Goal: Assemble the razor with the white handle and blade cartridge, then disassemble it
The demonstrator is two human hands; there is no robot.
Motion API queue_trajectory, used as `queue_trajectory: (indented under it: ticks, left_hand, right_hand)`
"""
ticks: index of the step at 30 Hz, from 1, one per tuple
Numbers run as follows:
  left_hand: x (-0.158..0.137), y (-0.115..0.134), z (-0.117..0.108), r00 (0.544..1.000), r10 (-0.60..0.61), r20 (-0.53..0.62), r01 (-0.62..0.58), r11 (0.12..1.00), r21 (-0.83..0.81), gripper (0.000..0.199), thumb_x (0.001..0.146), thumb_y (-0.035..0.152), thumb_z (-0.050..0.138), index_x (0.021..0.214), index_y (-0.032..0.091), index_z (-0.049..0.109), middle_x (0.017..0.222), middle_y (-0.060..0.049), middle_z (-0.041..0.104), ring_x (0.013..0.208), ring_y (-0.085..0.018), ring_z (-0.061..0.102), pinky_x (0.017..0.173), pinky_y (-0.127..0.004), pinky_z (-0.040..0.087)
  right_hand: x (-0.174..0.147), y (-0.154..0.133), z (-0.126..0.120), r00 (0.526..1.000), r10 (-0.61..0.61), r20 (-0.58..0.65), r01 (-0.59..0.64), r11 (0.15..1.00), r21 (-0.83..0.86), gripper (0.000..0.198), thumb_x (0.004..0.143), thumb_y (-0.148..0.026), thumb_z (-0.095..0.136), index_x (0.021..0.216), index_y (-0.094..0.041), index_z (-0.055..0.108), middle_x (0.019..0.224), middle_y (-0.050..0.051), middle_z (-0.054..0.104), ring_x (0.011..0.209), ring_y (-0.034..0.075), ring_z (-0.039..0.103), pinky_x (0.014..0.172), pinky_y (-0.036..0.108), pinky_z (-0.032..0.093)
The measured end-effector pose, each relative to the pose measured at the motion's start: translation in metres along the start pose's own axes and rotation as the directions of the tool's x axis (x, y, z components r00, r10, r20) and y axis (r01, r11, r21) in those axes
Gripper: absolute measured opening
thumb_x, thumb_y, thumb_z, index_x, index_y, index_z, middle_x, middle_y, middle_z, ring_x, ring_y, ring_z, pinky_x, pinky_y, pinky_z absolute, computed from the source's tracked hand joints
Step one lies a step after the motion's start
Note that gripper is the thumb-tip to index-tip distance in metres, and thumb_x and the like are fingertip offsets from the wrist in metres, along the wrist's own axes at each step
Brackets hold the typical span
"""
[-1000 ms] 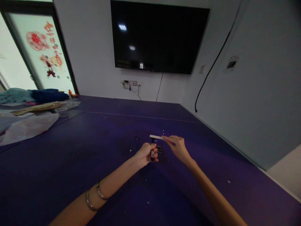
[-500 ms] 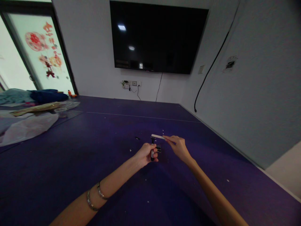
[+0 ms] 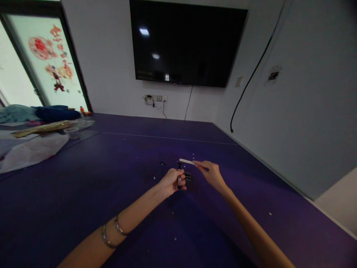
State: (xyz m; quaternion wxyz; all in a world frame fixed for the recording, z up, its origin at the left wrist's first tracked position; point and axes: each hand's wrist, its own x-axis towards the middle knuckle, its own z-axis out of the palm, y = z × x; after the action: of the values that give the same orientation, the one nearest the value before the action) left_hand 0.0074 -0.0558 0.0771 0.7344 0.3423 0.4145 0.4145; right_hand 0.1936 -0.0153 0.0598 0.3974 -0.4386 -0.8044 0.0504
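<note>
My left hand [image 3: 173,180] is closed around the upright handle of a small black-and-silver tool [image 3: 179,182], which has a dark T-shaped top like a razor's head. In my right hand [image 3: 209,172], the thumb and fingers pinch one end of a thin white stick [image 3: 186,161]. The stick points left, with its free end close above the tool's dark top; whether they touch I cannot tell. Right beside my left fingers is a small black object [image 3: 187,175], partly hidden by them. A little dark piece [image 3: 163,163] lies on the purple surface, left of the tool.
White specks [image 3: 154,178] are scattered over the purple surface [image 3: 134,156]. Clear plastic sheeting [image 3: 36,150] and folded blue cloth [image 3: 57,113] lie at the left. A television [image 3: 189,42] hangs on the far wall, and a black cable [image 3: 248,82] dangles at the right.
My left hand has shifted slightly left and up with the tool, so its top now sits a little left of the white stick's end. My right hand has barely moved.
</note>
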Motion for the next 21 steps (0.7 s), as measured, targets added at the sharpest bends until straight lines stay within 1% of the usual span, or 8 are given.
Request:
queue_trajectory:
  ticks: [3,8,13,16,18,21]
  left_hand:
    - [-0.001,0.000,0.000,1.000,0.007,-0.009,-0.007,1.000,-0.004,0.019,0.088,0.016,0.038,0.069,0.015,0.041,0.052,0.007,0.039,0.032,-0.003,0.035,0.037,-0.020,0.042]
    - [-0.001,0.000,0.001,1.000,0.012,-0.029,-0.012,0.999,-0.032,0.019,0.088,0.016,0.038,0.070,0.016,0.041,0.052,0.008,0.040,0.032,-0.004,0.034,0.038,-0.021,0.041]
    - [-0.003,0.002,0.002,0.999,0.027,-0.044,-0.030,0.998,-0.048,0.018,0.088,0.016,0.038,0.070,0.016,0.041,0.052,0.008,0.041,0.032,-0.004,0.034,0.038,-0.020,0.040]
    - [-0.004,0.002,0.001,1.000,0.011,-0.025,-0.012,0.998,-0.055,0.018,0.087,0.016,0.039,0.070,0.016,0.041,0.052,0.008,0.040,0.033,-0.003,0.033,0.039,-0.019,0.040]
    - [-0.004,0.002,0.000,1.000,0.010,-0.010,-0.011,0.999,-0.053,0.017,0.087,0.016,0.040,0.070,0.016,0.041,0.052,0.008,0.040,0.032,-0.003,0.033,0.039,-0.019,0.041]
    - [-0.003,0.002,0.000,0.999,0.026,0.019,-0.025,0.999,-0.027,0.014,0.087,0.017,0.039,0.073,0.017,0.040,0.052,0.008,0.040,0.032,-0.004,0.034,0.039,-0.021,0.044]
  right_hand:
    - [-0.001,0.001,0.002,1.000,0.008,0.017,-0.008,1.000,0.009,0.026,0.087,-0.032,0.047,0.105,-0.029,0.065,0.086,0.003,0.070,0.077,0.017,0.062,0.073,0.029,0.044]
    - [-0.002,0.005,0.004,0.998,0.067,-0.013,-0.067,0.997,0.037,0.027,0.086,-0.033,0.047,0.103,-0.027,0.066,0.089,0.004,0.070,0.080,0.018,0.063,0.074,0.030,0.045]
    - [-0.002,0.001,0.004,0.999,0.038,0.027,-0.041,0.992,0.119,0.028,0.085,-0.034,0.047,0.104,-0.026,0.066,0.091,0.004,0.070,0.081,0.018,0.063,0.073,0.028,0.046]
    - [-0.002,0.006,0.006,0.995,0.102,0.009,-0.102,0.989,0.105,0.028,0.084,-0.035,0.048,0.103,-0.025,0.067,0.089,0.005,0.070,0.079,0.018,0.063,0.072,0.029,0.047]
    - [-0.002,0.013,0.007,0.990,0.142,-0.018,-0.139,0.982,0.126,0.028,0.083,-0.035,0.049,0.101,-0.024,0.067,0.092,0.005,0.070,0.081,0.019,0.064,0.075,0.031,0.047]
    - [-0.001,0.021,0.008,0.977,0.209,-0.051,-0.190,0.948,0.256,0.029,0.081,-0.035,0.052,0.102,-0.021,0.067,0.100,0.007,0.069,0.088,0.020,0.063,0.080,0.033,0.047]
